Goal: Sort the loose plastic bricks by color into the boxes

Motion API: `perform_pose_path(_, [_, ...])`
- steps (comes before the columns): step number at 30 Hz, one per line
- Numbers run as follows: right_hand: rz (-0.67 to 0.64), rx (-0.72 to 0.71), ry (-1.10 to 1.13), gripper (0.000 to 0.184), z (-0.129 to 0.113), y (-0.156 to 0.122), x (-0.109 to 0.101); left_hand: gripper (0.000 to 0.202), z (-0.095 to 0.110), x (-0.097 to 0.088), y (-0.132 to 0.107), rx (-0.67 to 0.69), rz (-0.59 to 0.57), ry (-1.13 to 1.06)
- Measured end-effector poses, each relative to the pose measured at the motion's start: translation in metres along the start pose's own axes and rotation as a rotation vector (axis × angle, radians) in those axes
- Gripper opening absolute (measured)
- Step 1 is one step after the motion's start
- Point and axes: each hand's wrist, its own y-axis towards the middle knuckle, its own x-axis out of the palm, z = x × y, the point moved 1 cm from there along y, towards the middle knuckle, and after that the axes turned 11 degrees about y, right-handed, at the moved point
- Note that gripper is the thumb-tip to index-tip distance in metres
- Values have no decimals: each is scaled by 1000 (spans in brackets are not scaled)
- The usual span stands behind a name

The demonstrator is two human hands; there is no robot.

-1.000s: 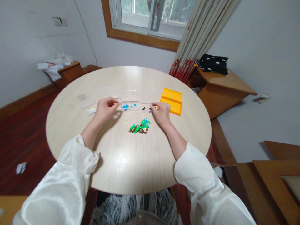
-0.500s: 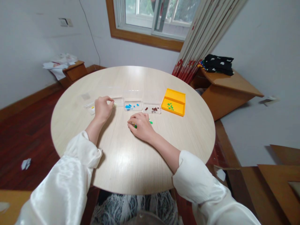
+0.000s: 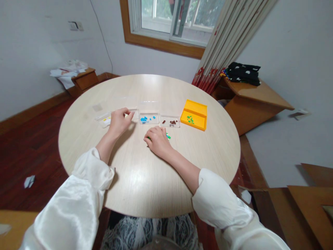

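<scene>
My right hand [image 3: 156,140] lies knuckles up over a small pile of coloured bricks [image 3: 168,136] on the round table [image 3: 145,173], fingers curled down onto the pieces; only a few green and blue ones show at its edge. My left hand [image 3: 119,121] rests by the clear trays, fingers bent, thumb and forefinger close together at a clear tray [image 3: 133,113]. What they pinch is too small to make out. Beyond the hands stand a clear tray with blue bricks [image 3: 148,118], one with brown bricks [image 3: 170,122], one with yellow pieces [image 3: 104,120], and an orange box [image 3: 195,115] with green bricks.
A window and striped curtain [image 3: 223,38] lie behind the table. A wooden cabinet [image 3: 255,95] with dark spotted cloth stands at the right. A low wooden stand with papers [image 3: 75,74] is at the left. Wooden panels lie on the floor at the lower right.
My right hand came back from the brown-brick tray onto the loose pile and now covers it. My left hand drew back a little, then reached forward again at the clear tray.
</scene>
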Motion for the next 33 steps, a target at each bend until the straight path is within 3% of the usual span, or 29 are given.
perform_pose_path(2, [30,6,5,12,1,1,-1,25,5,-1,-3,35,-74,-107])
perform_pose_path(7, [187,-1,13,12,3,2,-9,29,19,-2,-13,148,-449,-357])
perform_pose_path(10, [268,-24,-6,14,4,2,-14,36,25,-3,-19,226,-612,-438])
perform_pose_path(16, [350,-72,-11,15,7,1,-17,42,25,1,-19,316,-725,-545])
perform_pose_path(21, [346,-62,-2,15,7,0,-19,41,23,1,-19,255,-739,-582])
perform_pose_path(23, [326,-43,2,15,6,0,-20,40,23,2,-19,207,-723,-567])
perform_pose_path(25, [299,-23,4,14,5,0,-21,39,21,2,-16,147,-634,-552])
perform_pose_path(30, [170,-5,-2,11,2,-1,-19,30,6,-1,-3,-34,-148,-478])
perform_pose_path(33, [112,5,-33,12,1,-2,-16,23,-3,-2,1,-81,-4,-273])
